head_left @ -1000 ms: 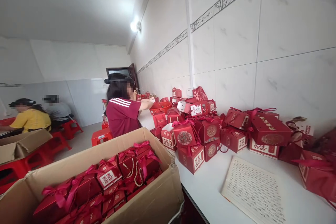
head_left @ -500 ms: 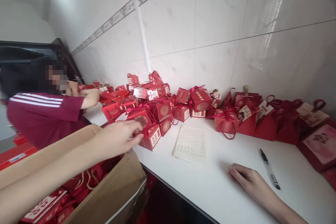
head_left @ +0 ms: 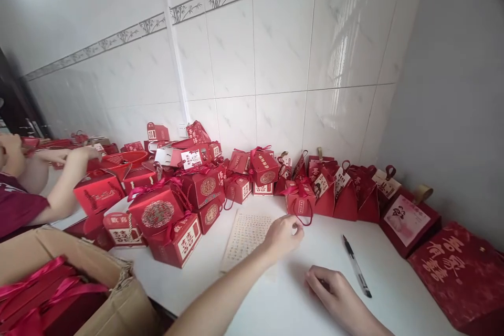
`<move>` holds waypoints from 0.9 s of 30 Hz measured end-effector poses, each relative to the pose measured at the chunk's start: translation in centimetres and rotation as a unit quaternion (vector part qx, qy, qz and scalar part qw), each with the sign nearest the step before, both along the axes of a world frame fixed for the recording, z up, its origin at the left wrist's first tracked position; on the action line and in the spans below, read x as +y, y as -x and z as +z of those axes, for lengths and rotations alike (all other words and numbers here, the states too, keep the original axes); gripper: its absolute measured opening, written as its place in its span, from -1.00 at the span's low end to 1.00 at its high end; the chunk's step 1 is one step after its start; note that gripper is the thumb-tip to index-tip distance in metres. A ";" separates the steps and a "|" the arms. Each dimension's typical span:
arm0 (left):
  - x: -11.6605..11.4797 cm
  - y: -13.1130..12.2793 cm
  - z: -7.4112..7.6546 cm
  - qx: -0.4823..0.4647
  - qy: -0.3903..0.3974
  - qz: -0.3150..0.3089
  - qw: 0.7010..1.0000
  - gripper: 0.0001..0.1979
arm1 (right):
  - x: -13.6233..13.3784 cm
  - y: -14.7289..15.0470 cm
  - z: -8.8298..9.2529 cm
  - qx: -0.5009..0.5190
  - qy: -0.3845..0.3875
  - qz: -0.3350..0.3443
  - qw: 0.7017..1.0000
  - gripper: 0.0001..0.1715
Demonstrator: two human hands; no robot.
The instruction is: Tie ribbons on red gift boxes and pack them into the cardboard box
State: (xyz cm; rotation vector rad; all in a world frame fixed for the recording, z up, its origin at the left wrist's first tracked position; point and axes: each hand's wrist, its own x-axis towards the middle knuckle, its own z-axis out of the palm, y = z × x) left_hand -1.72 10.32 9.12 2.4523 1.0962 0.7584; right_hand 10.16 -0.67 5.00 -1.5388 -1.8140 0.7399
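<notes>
My left hand (head_left: pixel 284 237) hovers over the right edge of a handwritten sheet (head_left: pixel 244 233), its fingers curled and nothing visible in them. Just beyond its fingertips stands a small red gift box (head_left: pixel 300 200) with a ribbon bow and a hanging cord loop; whether the fingers touch that cord I cannot tell. Resting on the white table (head_left: pixel 271 307), my right hand (head_left: pixel 331 289) is closed in a loose fist, with no object showing. A black-capped clear pen (head_left: pixel 356 266) lies a short way to the right of it.
Stacked red gift boxes (head_left: pixel 173 239) stand left of the sheet. Triangular red boxes (head_left: pixel 346 200) line the wall, and a larger red box (head_left: pixel 457 273) sits far right. An open cardboard carton (head_left: pixel 118 302) holds more boxes. A co-worker's arm (head_left: pixel 65 189) reaches in at left.
My left hand has moved right, from the stacked boxes beside the carton to above the sheet's edge. The view has turned right. My right hand stays by the pen.
</notes>
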 end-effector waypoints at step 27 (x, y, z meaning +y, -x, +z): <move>1.1 2.0 -2.1 -0.110 -0.131 -0.128 0.977 -0.86 | 14.6 1.0 6.6 -0.248 -0.175 -0.406 0.862 -0.25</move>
